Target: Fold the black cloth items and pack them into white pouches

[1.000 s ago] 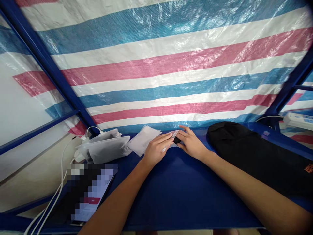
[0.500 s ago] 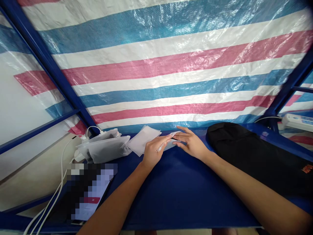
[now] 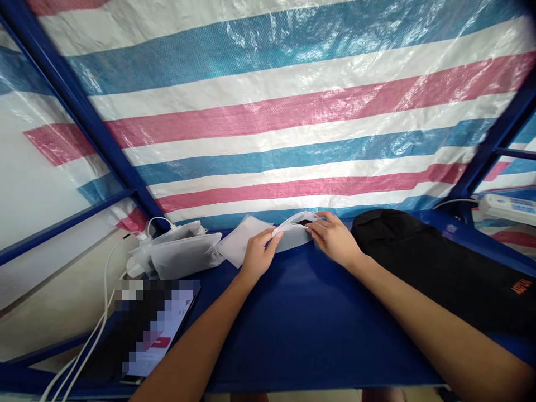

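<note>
Between my hands is a frosted plastic pouch, its mouth spread apart, with something dark showing inside the opening. My left hand pinches the pouch's left corner between thumb and fingers. On the other side, my right hand grips the right end of the mouth. Flat frosted pouches lie just left of my left hand. Farther left stand filled frosted pouches leaning together.
A black bag lies to the right on the blue surface. At the left are a partly blurred tablet-like device and white cables. Behind hangs a striped plastic sheet. A white power strip sits far right.
The pouch's mouth has been pulled wide apart. My right hand has gone from spread fingers to gripping its right edge, and my left hand has shifted slightly left.
</note>
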`<state>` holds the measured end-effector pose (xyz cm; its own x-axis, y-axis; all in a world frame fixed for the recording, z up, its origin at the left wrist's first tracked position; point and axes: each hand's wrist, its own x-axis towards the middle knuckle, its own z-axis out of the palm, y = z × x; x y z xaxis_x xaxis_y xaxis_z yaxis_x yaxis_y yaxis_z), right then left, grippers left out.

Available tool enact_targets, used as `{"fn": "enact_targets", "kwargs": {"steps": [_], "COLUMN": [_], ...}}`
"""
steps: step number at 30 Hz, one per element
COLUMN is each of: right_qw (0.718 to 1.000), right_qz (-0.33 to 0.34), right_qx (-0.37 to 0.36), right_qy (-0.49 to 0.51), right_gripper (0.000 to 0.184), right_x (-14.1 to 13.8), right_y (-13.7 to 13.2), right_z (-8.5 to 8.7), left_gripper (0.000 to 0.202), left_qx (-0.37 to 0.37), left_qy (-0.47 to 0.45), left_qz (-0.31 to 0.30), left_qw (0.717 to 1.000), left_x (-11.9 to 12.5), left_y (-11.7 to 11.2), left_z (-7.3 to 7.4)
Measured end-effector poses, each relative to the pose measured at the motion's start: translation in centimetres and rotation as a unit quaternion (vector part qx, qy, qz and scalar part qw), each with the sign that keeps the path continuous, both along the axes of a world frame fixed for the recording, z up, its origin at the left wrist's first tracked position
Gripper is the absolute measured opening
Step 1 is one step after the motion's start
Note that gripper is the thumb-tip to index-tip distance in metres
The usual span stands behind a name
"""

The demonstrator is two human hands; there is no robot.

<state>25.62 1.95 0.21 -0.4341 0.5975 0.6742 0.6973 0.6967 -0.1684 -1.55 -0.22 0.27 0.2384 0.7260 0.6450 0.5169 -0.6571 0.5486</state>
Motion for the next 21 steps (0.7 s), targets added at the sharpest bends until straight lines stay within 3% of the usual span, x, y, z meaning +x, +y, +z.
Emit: {"fn": "enact_targets", "kwargs": {"steps": [3,7,12,21], "right_qw": [0.999,0.997,0.990,0.982], "right_qz": [0.003,0.058,0.131,0.173], "right_qx": [0.035,0.049,0.050,0.071], "right_qy": [0.030,0.030,0.013,0.012], "right_gripper": [0.037,0.053,0.039,0.028], "right_x": [-0.7,-2.2,-3.4,-2.9], "right_y": [-0.9,-2.6,-3.4,-2.8], "right_z": [0.2,0.4,0.2,0.4], "left_gripper": [0.031,0.030,0.038,0.040], "left_qx": [0.025,0.078,0.110,0.097], "left_qy": [0.009,0.061,0.133,0.130], "left_qz": [-0.021,-0.067,-0.100,-0.110], "left_qw": [0.999,0.993,0.980,0.981], "left_x": [0.1,0.4,0.6,0.4], "left_y": [0.0,-0.1,-0.5,0.0], "left_z": [-0.2,-0.6,-1.0,-1.2]}}
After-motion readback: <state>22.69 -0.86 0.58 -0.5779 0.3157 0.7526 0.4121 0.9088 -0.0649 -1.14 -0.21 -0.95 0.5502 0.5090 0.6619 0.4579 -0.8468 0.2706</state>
